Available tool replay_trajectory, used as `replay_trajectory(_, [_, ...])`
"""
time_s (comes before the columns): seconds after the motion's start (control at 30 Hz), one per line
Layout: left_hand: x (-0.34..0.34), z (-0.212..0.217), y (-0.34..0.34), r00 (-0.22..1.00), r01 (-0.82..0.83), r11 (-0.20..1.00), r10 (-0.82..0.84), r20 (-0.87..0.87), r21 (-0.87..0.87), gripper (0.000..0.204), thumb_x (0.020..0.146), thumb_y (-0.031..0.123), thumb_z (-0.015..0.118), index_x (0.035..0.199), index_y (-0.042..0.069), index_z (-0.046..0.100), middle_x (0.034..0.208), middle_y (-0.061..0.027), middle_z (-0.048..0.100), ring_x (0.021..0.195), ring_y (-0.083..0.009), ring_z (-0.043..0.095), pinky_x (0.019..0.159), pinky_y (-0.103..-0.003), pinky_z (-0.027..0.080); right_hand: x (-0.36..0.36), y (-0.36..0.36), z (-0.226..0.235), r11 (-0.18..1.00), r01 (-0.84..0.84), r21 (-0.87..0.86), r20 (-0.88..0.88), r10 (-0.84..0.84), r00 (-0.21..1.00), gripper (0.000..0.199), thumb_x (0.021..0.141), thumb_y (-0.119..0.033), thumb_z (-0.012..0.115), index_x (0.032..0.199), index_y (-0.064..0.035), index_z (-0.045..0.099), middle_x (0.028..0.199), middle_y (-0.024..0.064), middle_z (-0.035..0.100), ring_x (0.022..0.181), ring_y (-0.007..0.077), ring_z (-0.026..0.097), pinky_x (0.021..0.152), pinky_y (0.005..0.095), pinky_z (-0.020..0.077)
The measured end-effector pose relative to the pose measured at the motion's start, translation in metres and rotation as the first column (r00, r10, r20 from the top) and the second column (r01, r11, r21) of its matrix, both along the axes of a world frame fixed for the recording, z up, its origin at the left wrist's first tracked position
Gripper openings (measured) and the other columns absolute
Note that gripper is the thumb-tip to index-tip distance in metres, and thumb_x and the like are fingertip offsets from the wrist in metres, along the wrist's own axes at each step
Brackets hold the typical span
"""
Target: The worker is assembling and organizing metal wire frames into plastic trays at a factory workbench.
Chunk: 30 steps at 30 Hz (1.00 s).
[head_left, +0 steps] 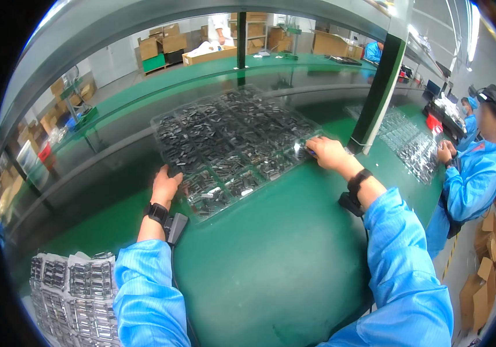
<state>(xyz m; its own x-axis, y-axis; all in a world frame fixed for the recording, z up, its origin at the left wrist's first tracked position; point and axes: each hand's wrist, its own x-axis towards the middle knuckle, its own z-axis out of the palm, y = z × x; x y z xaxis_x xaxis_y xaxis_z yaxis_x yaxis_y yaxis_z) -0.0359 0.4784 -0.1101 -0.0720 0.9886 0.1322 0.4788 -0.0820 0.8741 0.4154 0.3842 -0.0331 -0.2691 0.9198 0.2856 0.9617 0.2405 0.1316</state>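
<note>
The tray point(233, 144) is clear, glossy moulded plastic, its pockets filled with small shiny metal parts point(225, 165). The green surface point(271, 248) looks smooth and matt. The blue sleeves point(401, 260) are thin, faintly ribbed cloth. Stacked trays point(74, 295) show the same glossy plastic.

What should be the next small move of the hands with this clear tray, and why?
Probably slide the clear tray nearer: the left hand and the right hand already grip its near corners, and bare green table lies between it and the person.
</note>
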Motion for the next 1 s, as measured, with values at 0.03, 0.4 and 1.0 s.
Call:
replay_trajectory(0.03, [-0.005,0.000,-0.001,0.998,0.029,0.999,-0.028,0.047,-0.021,0.055,0.083,0.008,0.060,0.131,-0.007,0.038,0.123,-0.0174,0.054,0.107,-0.0239,0.055,0.093,-0.032,0.041,0.000,-0.004,-0.001,0.998,-0.053,0.023,0.003,0.053,0.999,0.029,0.073,-0.003,0.059,0.101,-0.0068,0.056,0.101,0.0095,0.059,0.096,0.0312,0.058,0.082,0.0398,0.0482])
replay_trajectory(0.4, [0.017,0.018,-0.020,0.972,0.233,0.972,-0.233,0.011,-0.036,0.061,0.084,0.012,0.059,0.136,-0.007,0.033,0.135,-0.0211,0.043,0.123,-0.0269,0.045,0.102,-0.033,0.033,0.005,-0.074,0.014,0.999,-0.010,-0.046,-0.024,0.009,1.000,0.028,0.073,-0.007,0.065,0.098,-0.0063,0.053,0.094,0.0095,0.056,0.094,0.0307,0.056,0.078,0.0407,0.0482])
replay_trajectory(1.0, [0.001,0.040,-0.030,0.951,-0.140,0.990,0.128,0.281,0.024,0.049,0.081,0.013,0.060,0.123,-0.008,0.048,0.124,-0.0190,0.054,0.114,-0.0263,0.051,0.097,-0.033,0.037,0.002,-0.127,0.030,0.992,-0.050,0.120,-0.471,0.101,0.876,0.036,0.081,-0.003,0.060,0.116,-0.0023,0.052,0.101,0.0110,0.060,0.095,0.0248,0.059,0.079,0.0329,0.0478])
